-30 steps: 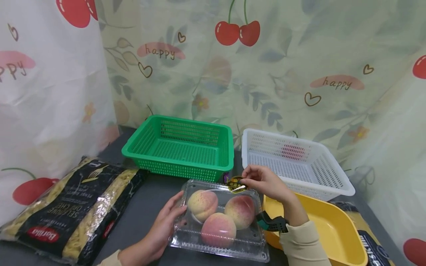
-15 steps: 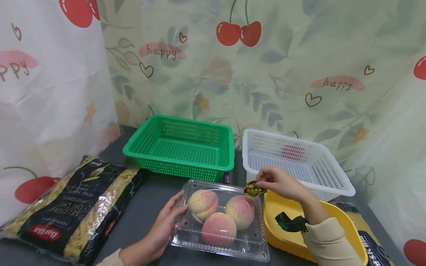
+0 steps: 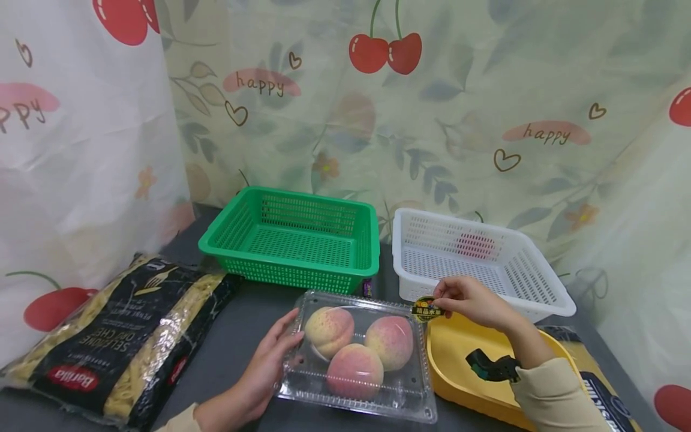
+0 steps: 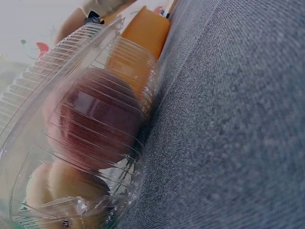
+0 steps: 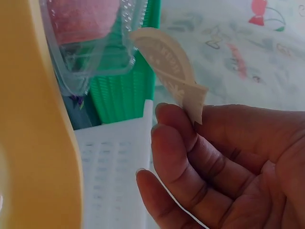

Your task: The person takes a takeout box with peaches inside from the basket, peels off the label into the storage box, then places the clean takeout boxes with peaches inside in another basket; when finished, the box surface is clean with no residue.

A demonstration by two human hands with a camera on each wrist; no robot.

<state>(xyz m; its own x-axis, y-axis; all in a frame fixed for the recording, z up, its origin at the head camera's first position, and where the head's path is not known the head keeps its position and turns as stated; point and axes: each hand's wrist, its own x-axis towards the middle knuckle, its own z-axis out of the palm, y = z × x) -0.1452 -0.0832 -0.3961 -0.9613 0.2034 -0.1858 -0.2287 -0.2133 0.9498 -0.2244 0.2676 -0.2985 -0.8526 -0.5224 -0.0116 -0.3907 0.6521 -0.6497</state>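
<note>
Firstly, cloth backdrop (image 3: 324, 96), pale, printed with cherries, leaves, hearts and the word "happy", covering the rear and both sides. Table (image 3: 256, 318), dark grey. Pasta bag (image 3: 113, 342), black and clear, marked Barilla, lying flat at the left. Green basket (image 3: 291, 270), perforated, at the rear centre-left. White basket (image 3: 469, 264), perforated, at the rear right, just beside the green one. Yellow basin (image 3: 459, 348), at the right, in front of the white basket. Clear plastic container (image 3: 378, 408), ribbed along its front, resting on the table at front centre, between pasta bag and basin. Second package (image 3: 607, 396), partly hidden beyond the basin's right edge. Right hand (image 3: 475, 303), beige-sleeved, raised above the basin's rear edge, pinching a label between thumb and fingers. Left hand (image 3: 264, 366), fingers extended, resting against the container's left side. Peaches (image 3: 354, 372), three, yellow and pink, grouped inside the container. Wrist strap (image 3: 499, 367), black with a teal patch, on the right wrist. Round label (image 3: 426, 309), dark with yellow characters, held at the container's rear right corner; contact with the plastic cannot be told; its pale reverse, folded, shows in the right wrist view. Small purple item (image 3: 367, 288), at the green basket's front right corner, partly hidden.
</note>
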